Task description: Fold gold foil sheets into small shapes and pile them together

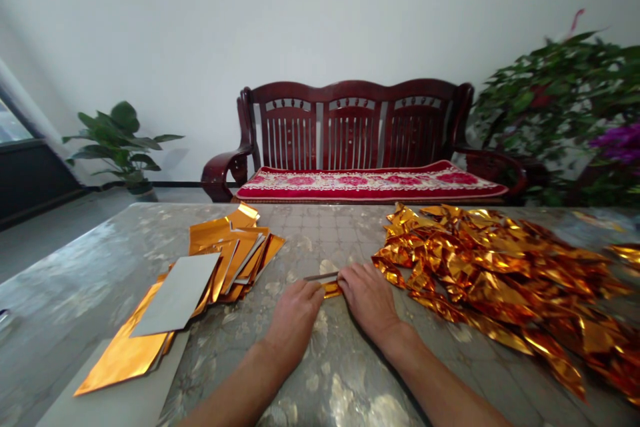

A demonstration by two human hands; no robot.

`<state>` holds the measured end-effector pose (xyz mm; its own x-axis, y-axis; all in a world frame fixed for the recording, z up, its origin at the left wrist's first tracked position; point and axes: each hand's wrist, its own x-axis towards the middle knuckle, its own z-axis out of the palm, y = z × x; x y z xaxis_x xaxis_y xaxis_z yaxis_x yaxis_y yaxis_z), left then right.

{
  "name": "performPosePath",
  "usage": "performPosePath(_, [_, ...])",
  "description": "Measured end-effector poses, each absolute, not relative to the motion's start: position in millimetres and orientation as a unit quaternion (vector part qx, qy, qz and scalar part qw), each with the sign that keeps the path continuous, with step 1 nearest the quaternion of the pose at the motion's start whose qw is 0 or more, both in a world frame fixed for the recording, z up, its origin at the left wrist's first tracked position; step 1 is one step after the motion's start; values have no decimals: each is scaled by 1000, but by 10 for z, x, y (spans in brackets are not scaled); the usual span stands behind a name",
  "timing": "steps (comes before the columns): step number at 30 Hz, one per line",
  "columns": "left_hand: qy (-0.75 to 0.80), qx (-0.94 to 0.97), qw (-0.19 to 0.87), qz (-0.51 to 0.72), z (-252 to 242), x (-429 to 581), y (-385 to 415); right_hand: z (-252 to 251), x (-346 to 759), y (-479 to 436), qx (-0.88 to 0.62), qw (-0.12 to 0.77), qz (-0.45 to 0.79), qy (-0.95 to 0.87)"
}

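At the middle of the table, a small piece of gold foil paper (331,289) shows between my two hands. My left hand (299,310) has its fingers closed on the paper's left end. On the right end, my right hand (369,297) grips it with curled fingers. A thin greyish edge of the paper runs along the far side, and the fingers hide most of the rest. Flat gold foil sheets (233,257) lie in a loose stack to the left. To the right spreads a large heap of folded gold foil pieces (480,260), close to my right hand.
The table (345,230) has a patterned grey cover. A grey-white sheet (177,293) lies on the stack. Beyond the table stands a dark red wooden bench (350,93) with a red floral cushion (370,183). Potted plants (125,140) flank it.
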<state>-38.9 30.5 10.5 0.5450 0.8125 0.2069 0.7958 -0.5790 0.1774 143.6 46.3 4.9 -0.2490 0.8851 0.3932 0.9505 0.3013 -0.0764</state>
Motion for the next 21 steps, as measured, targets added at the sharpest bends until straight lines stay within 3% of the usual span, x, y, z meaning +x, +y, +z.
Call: performPosePath(21, [499,865,-33,20,144,-346,47,172,1325,475,-662,112,-42,-740])
